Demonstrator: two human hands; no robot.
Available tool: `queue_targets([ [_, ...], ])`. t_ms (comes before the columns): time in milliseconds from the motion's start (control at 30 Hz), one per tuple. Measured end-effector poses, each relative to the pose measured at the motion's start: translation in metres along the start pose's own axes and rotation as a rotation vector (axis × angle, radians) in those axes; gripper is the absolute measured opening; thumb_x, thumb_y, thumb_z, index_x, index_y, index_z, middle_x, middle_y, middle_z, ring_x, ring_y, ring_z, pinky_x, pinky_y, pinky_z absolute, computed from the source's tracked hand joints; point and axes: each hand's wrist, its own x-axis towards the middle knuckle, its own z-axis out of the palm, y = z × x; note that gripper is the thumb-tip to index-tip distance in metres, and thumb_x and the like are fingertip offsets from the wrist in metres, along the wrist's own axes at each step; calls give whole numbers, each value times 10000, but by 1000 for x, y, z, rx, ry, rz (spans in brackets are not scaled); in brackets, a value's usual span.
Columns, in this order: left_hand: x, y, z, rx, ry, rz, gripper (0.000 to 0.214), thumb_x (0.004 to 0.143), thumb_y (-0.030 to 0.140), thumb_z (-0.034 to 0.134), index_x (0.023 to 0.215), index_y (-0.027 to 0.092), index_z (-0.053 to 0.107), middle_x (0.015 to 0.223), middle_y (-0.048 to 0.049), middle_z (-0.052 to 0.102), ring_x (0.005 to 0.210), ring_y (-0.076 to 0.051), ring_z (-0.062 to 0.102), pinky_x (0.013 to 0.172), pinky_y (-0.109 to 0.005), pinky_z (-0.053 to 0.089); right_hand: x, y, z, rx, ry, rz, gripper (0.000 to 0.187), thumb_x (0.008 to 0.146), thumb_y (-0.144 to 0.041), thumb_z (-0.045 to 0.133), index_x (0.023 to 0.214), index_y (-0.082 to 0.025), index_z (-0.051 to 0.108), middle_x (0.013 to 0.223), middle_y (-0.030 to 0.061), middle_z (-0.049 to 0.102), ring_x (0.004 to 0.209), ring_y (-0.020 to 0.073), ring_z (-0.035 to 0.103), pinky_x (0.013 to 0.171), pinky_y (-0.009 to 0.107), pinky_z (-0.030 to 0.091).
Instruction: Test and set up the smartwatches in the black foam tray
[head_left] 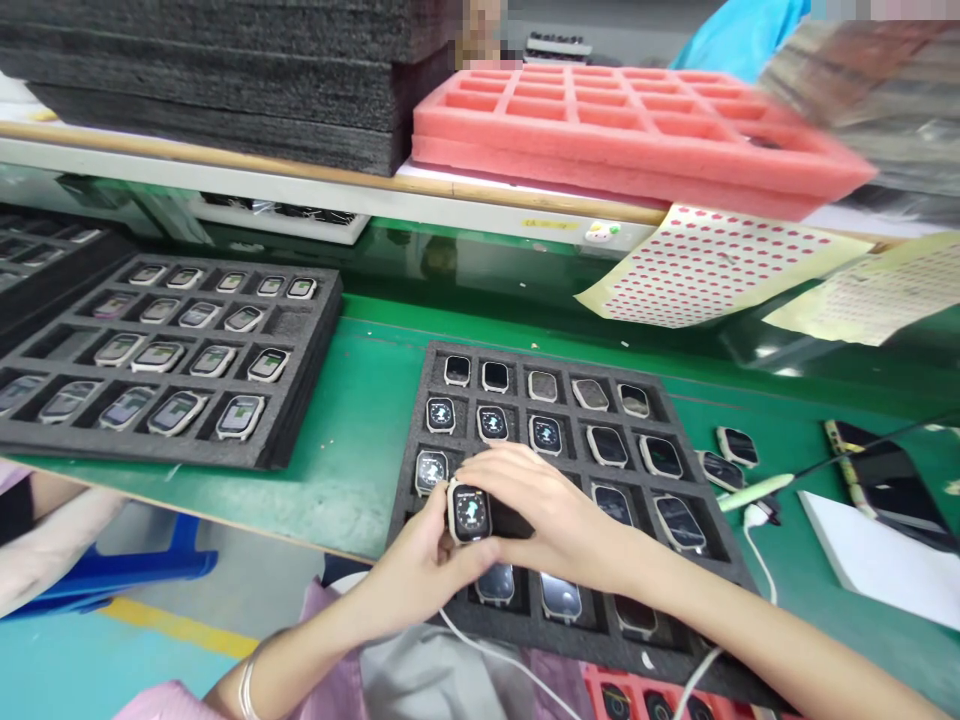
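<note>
Item one, lower centre of the frame: I log one lit smartwatch [470,512] above a dark foam tray [718,540], the left hand [424,558] with its grip closed on its side, the right hand [559,515] with its grip spanning top and lower edges, face up, presumably for reading. Alongside: seated watches [493,424], one per cell, likely against scratching; a second foam tray [283,415] at left. Obstructions: the right forearm [720,605] masking cells, a white cable [517,664] at lower centre; upper right is too blurred to itemise.
</note>
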Motion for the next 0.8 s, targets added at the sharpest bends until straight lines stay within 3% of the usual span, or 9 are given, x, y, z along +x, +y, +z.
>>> queue_targets([
  [133,1,2,1,-79,39,-20,436,828,377,630,1142,199,386,821,24,492,554,-51,418,501,-167,355,-6,14,-10,-40,76,82,406,842,-284,695,1198,-178,533,1263,125,517,1259,277,396,1041,473,376],
  [233,1,6,3,-115,82,-48,371,871,351,577,1141,200,372,795,35,470,525,-36,374,477,-155,323,-14,23,-6,-174,23,140,429,805,-260,732,1184,-160,557,1304,144,481,1295,304,345,1055,510,347],
  [367,1,8,5,-138,48,-69,399,863,338,595,1170,201,379,823,22,501,520,-30,362,459,-148,304,-26,24,-9,-284,-21,118,501,821,-272,719,1267,-158,521,1380,157,418,1324,318,304,1041,537,357],
  [500,1,7,4,-119,42,-68,368,856,366,600,1130,197,421,745,48,481,463,-15,326,434,-147,280,-38,18,-26,-441,-50,161,196,820,-179,696,1011,-152,665,1282,145,518,1275,345,377,1033,568,351],
  [567,2,8,4,-89,30,-88,345,859,378,592,1102,190,434,724,54,467,455,-17,324,431,-153,271,-44,17,-30,-527,-114,223,201,754,-161,754,934,-114,678,1241,185,534,1221,380,432,998,576,383],
  [667,3,10,7,-57,-14,-85,314,864,367,584,1084,191,447,774,37,483,498,-32,367,465,-166,310,-50,17,-31,-567,-183,242,296,734,-182,781,978,-66,661,1275,236,488,1224,393,423,979,558,405],
  [800,7,9,16,-13,-68,-52,273,862,331,589,1061,198,457,896,1,527,624,-66,433,569,-189,371,-52,19,-28,-519,-177,210,313,745,-172,762,1017,-85,636,1343,220,438,1260,378,388,996,570,380],
])
